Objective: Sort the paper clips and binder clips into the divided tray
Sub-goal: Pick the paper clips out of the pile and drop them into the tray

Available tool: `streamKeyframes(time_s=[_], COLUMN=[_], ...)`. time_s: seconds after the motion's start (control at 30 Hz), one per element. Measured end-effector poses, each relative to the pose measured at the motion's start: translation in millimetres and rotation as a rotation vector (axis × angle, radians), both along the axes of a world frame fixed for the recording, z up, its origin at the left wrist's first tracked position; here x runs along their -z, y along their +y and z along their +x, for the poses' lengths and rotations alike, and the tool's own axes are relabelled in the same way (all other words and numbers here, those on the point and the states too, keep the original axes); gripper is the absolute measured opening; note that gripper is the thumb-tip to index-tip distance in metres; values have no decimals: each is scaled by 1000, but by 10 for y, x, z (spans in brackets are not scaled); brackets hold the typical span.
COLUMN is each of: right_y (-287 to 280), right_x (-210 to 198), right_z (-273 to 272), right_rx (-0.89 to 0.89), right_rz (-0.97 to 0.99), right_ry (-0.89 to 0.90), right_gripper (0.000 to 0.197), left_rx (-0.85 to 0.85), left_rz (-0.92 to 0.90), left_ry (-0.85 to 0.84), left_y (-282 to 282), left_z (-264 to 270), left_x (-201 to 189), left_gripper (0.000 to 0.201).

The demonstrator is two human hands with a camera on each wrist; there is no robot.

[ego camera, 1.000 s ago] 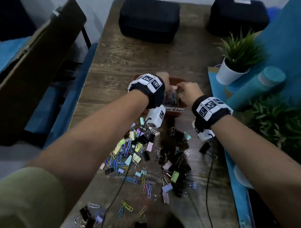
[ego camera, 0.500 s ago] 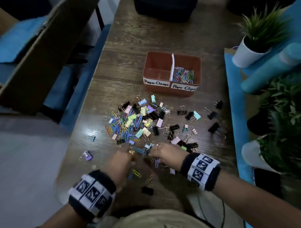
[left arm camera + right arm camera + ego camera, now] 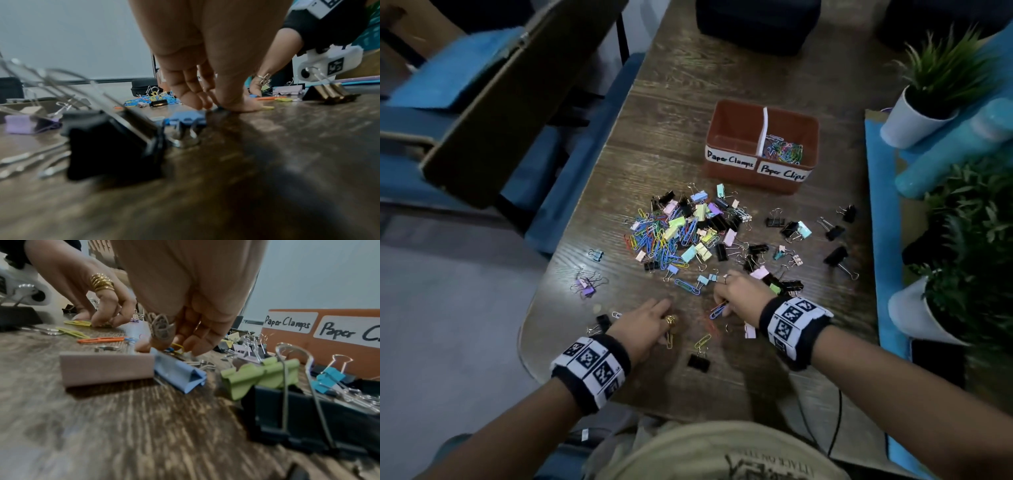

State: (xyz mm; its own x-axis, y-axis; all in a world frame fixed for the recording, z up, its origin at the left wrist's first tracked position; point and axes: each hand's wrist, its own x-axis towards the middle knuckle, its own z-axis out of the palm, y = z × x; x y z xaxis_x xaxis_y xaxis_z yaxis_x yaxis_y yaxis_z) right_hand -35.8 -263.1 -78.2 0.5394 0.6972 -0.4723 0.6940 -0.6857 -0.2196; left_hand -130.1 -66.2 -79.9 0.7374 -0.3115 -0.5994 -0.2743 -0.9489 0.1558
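**Both hands down among loose clips at the near edge**

Since half a second ago, both hands have stayed low at the worktop's near edge, with the view drawn slightly closer.

Fingers (image 3: 164, 335) of the right hand (image 3: 739, 296) curl downward and pinch a blue paper clip (image 3: 717, 311), with a yellow one against it in the right wrist view. The left hand (image 3: 645, 323), wearing a gold coiled ring (image 3: 671, 320), pinches a yellow paper clip (image 3: 79, 323) lying flat on the dark wood-grain worktop (image 3: 671, 137).

Beyond the hands lies the mixed heap of coloured paper clips and pastel and black binder clips (image 3: 681, 233). Further back stands the orange divided tray (image 3: 726, 116). Its right compartment, labelled "Paper Clips", holds coloured paper clips (image 3: 784, 150); the left is labelled "Paper Clamps". A white-potted green plant (image 3: 924, 102) stands to the right.
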Motion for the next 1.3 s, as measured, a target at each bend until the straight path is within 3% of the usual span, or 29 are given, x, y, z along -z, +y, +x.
streamKeyframes(time_s=[0.1,0.33,0.5,0.63,0.73,0.9,0.97,1.03,1.13,1.3], right_y=[-7,-43,-46,52,162,171,167,177,211,261], right_x=[-18,-56,88,80,67,99,100,94,94,44], right_z=[-82,-311,-381,-430,-518,-609,-635,-662,-703,-739], right_rx=[24,-33,204,425,379,259,220,156,86,60], right_rz=[-17,-117,-80,116,121,84,82,57,54,12], right_ry=[17,-48,35,181,159,77,81,42,-5,-38], right_gripper=[16,43,36,31,35,33,38,39,30,29], left_rx=[53,13,-290,-511,-533,-455,-414,-348,-241,-406], left_rz=[36,28,-188,-349,-419,-389,-321,-265,-248,-345], left_ry=[-69,-48,-12,-96,-84,-34,0,-31,-76,-178], left_y=[-48,-99,-62,-112,-200,-195,-134,-97,-56,-187], left_z=[23,20,108,332,438,377,293,228,168,230], left_x=[-26,-82,43,-6,-37,29,44,50,86,123], left_gripper=[35,34,12,31,18,26,12,27,21,16])
